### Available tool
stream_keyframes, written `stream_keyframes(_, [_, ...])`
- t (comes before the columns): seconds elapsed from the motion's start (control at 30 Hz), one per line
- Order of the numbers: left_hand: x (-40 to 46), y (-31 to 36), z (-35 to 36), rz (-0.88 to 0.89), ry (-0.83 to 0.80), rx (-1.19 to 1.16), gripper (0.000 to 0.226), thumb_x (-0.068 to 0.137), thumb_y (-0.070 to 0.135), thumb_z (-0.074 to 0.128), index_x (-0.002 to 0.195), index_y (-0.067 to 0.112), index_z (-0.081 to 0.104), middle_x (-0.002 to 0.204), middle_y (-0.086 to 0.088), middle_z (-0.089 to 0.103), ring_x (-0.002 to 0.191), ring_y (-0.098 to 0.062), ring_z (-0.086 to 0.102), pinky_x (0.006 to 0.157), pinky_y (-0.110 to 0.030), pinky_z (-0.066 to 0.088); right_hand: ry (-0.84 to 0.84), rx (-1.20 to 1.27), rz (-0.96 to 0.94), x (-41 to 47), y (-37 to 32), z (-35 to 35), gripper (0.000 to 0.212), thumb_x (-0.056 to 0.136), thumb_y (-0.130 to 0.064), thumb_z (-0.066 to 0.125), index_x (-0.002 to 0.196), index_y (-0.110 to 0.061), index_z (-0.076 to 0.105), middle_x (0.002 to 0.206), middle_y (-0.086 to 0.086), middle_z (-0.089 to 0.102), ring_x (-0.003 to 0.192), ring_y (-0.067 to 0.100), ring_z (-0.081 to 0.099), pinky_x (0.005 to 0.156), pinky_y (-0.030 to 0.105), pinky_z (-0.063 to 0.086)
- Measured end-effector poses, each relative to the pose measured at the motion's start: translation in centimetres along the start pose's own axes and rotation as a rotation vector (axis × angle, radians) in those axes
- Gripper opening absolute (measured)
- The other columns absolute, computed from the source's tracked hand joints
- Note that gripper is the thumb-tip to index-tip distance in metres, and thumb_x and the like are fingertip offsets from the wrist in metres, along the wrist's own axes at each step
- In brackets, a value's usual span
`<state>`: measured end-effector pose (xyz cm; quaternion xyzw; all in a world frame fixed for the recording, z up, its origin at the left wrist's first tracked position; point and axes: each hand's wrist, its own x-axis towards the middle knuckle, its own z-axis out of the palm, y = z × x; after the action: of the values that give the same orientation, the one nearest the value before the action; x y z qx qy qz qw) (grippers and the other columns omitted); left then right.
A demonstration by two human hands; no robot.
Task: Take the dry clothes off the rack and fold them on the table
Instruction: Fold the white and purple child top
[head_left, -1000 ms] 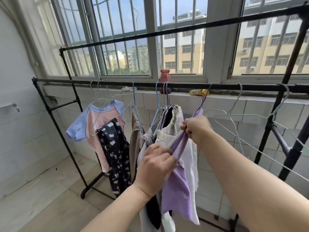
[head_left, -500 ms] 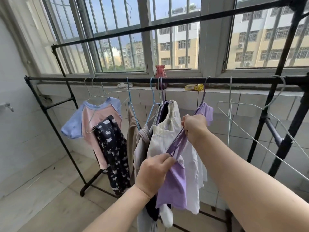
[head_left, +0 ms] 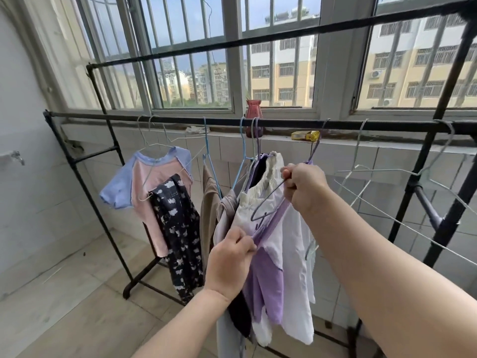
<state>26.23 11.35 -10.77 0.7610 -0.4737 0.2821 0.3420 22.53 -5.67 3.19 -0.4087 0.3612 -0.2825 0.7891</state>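
Head view: the purple top (head_left: 268,277) hangs near the middle of the rack's front bar (head_left: 284,123), in a bunch with the white clothes (head_left: 296,254) and a brown piece (head_left: 207,210). Its wire hanger (head_left: 268,205) is hooked on that bar.

The left hand (head_left: 229,262) has its fingers curled tight, pinching the purple neck edge and pulling it down. The right hand (head_left: 304,187) is closed around the hanger's wire, up near the hook, with some purple cloth under it too.

I think the job right now is to slide the top off its hanger. A good way would be to hold the wire steady with the right hand and pull the cloth off one end of the hanger, then the other. Pull gently, so the neck does not stretch. The hanger's bent end could snag the cloth, so watch it.

Keep the white clothes out of the way, since they press right against the purple top. The pink and blue shirt (head_left: 154,174) and the black patterned piece (head_left: 180,233) hang toward the bar's left end, waiting. No table shows here.
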Motion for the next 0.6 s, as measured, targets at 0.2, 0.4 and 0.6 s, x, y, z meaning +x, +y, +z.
stream_keyframes(0.2, [3.2, 1.4, 0.3, -0.809, -0.220, -0.736, 0.020, 0.087, -0.002, 0.063, 0.082, 0.017, 0.067, 0.073, 0.001, 0.068, 0.064, -0.017, 0.065, 0.083, -0.040, 0.057, -0.075, -0.152, -0.102, -0.9, 1.2, -2.0, 0.028, 0.099, -0.021, 0.047, 0.083, -0.007, 0.063, 0.055, 0.001, 0.054, 0.040, 0.006, 0.030, 0.033, 0.014, 0.024])
stream_keyframes(0.4, [5.0, 3.0, 2.2, -1.065, -0.163, -1.296, 0.016, 0.093, -0.003, 0.054, 0.089, 0.002, 0.069, 0.077, -0.007, 0.071, 0.069, -0.013, 0.067, 0.068, -0.020, 0.056, 0.198, -0.210, -0.208, 2.1, 4.7, -5.0, 0.024, 0.095, -0.029, 0.049, 0.085, -0.013, 0.065, 0.072, 0.002, 0.057, 0.054, 0.014, 0.045, 0.052, 0.026, 0.041])
stream_keyframes(0.6, [7.2, 3.4, 3.4, -1.117, -0.216, -1.537, 0.016, 0.080, 0.019, 0.068, 0.080, 0.005, 0.076, 0.075, -0.010, 0.071, 0.065, -0.019, 0.064, 0.068, -0.030, 0.053, 0.156, -0.301, -0.389, 5.4, 4.0, -6.8, 0.015, 0.092, -0.028, 0.059, 0.107, -0.029, 0.062, 0.120, 0.002, 0.061, 0.100, 0.019, 0.061, 0.086, 0.032, 0.049])
